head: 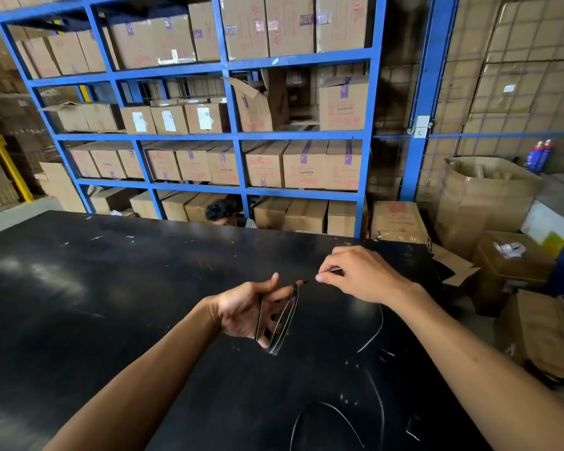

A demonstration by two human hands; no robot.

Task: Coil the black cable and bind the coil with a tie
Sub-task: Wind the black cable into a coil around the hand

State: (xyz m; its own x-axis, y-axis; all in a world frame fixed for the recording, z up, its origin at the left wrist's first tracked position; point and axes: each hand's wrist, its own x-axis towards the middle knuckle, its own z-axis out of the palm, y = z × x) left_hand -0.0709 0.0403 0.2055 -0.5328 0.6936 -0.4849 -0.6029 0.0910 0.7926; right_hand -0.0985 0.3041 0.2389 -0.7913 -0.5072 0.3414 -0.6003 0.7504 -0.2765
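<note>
Cable (275,323) coiled, mid-scene above black table (111,288) | left hand (246,309): fingers curled through coil, holding it | right hand (362,276): fingertips pinch taut strand just right of coil | loose length trails on table, near right

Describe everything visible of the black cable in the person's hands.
The thin glossy black cable is wound in several long narrow loops around the fingers of the left hand above the black table. From the coil's top a taut thin strand runs into the grip of the right hand; whether cable end or tie is unclear.
</note>
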